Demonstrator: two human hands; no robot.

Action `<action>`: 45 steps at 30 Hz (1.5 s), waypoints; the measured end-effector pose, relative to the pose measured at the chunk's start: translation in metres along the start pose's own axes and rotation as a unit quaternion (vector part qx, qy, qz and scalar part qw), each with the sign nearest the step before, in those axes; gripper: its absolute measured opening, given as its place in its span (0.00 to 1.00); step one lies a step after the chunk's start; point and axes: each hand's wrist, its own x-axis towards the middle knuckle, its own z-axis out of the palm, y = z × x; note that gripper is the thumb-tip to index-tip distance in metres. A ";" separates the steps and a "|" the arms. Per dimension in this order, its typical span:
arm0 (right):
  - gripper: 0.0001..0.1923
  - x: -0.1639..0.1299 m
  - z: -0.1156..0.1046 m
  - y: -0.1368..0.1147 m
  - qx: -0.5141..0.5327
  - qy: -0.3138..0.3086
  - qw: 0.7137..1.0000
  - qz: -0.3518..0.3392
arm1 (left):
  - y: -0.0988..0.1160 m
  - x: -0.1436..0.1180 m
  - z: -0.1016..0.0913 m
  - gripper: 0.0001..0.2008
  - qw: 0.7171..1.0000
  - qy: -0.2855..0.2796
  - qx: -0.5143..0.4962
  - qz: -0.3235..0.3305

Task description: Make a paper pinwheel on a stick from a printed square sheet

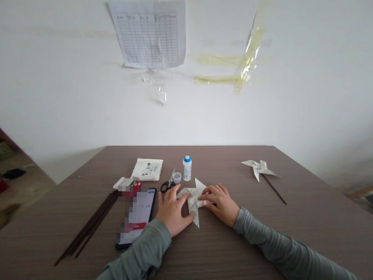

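A paper pinwheel (194,196) with pointed folded blades lies flat on the brown table between my hands. My left hand (173,214) is at its left side, fingers spread apart, with the fingertips and thumb by the left and lower blades. My right hand (222,204) has bent fingers closed over the right blade, which is partly hidden under them. Just beyond stand a white glue bottle (187,169) with a blue cap and a small clear round container (177,177). Black-handled scissors (166,186) lie beyond my left fingers.
A finished-looking pinwheel on a dark stick (274,189) lies at the right. Left of my hands are a phone (141,214), a bundle of dark sticks (88,224), a small red box (132,189) and a white packet (147,170). Behind the table (235,158) rises a white wall.
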 end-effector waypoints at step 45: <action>0.14 -0.001 -0.044 0.032 0.026 0.038 0.981 -0.187 | -0.028 0.006 0.031 0.27 0.995 0.074 0.051 0.041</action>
